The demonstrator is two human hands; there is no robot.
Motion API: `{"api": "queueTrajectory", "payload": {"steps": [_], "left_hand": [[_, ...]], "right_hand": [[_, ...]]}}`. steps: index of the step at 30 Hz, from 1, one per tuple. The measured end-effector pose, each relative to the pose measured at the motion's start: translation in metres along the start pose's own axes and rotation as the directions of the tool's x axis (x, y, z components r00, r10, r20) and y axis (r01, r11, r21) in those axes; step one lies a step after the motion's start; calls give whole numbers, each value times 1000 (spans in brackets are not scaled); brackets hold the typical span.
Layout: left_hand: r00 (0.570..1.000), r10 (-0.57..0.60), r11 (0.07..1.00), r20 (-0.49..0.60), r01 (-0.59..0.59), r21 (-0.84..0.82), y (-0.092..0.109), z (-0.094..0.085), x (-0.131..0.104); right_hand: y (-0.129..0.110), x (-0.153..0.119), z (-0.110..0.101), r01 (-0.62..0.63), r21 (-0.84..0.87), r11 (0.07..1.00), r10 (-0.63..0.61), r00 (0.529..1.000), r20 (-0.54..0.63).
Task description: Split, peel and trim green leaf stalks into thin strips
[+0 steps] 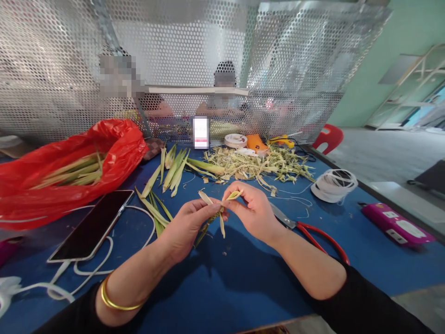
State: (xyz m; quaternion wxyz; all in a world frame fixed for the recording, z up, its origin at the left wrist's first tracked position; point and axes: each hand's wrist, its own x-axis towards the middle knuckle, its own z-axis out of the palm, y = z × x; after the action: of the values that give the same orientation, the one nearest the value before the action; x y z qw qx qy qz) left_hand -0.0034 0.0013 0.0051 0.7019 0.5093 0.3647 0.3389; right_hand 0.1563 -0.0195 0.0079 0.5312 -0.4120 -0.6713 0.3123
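Observation:
Both hands meet over the middle of the blue table (243, 297). My left hand (189, 225) pinches a small piece woven from pale green leaf strips (221, 225), whose ends stick out in several directions. Against it, my right hand (252, 208) is closed on a folded yellow-green strip (234, 195) between thumb and forefinger. The fingertips of the two hands touch or nearly touch, and part of the woven piece is hidden behind them. Loose leaves (175, 171) lie beyond my left hand, and a heap of trimmed scraps (222, 160) spreads beyond both.
Red-handled scissors (318, 236) lie beside my right forearm. A white cord roll (333, 185) and pink packet (396, 225) are further right. On the left are a tablet (92, 227) with white cables and a red bag (121, 153) of leaves. A perforated metal screen (288, 60) stands behind.

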Motion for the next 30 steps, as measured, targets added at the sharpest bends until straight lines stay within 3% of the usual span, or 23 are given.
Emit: {"api": "queueTrajectory", "payload": {"steps": [5,7,9,11,14,16,19,23,26,30], "left_hand": [[994,98,994,-50,-95,58,0,0,0],[992,104,991,-78,-97,88,0,0,1],[992,59,994,-116,-48,95,0,0,2],[988,18,996,-153,-4,90,0,-1,3],[978,40,996,-203,-21,92,1,-4,4],[975,19,998,-223,-4,68,2,-6,5],[973,-13,999,-232,22,35,2,-6,5],[972,13,999,-235,-5,38,-3,-6,6],[970,89,993,-226,-68,98,-7,-9,8],[974,100,988,-205,-74,133,-8,-10,8]], "right_hand": [[6,1,7,-163,295,941,157,987,47],[8,3,8,-208,288,935,196,978,71],[8,7,3,-208,131,969,201,977,69],[5,10,-10,-125,-106,987,127,992,16],[-1,8,-43,-18,-379,925,-19,995,-93],[1,1,-71,-73,-529,845,-18,986,-165],[15,-14,-112,-251,-766,592,185,967,-174],[46,-29,-144,-316,-812,491,267,942,-205],[66,-33,-147,-338,-812,476,282,933,-223],[76,-35,-143,-340,-790,510,271,935,-227]]}}
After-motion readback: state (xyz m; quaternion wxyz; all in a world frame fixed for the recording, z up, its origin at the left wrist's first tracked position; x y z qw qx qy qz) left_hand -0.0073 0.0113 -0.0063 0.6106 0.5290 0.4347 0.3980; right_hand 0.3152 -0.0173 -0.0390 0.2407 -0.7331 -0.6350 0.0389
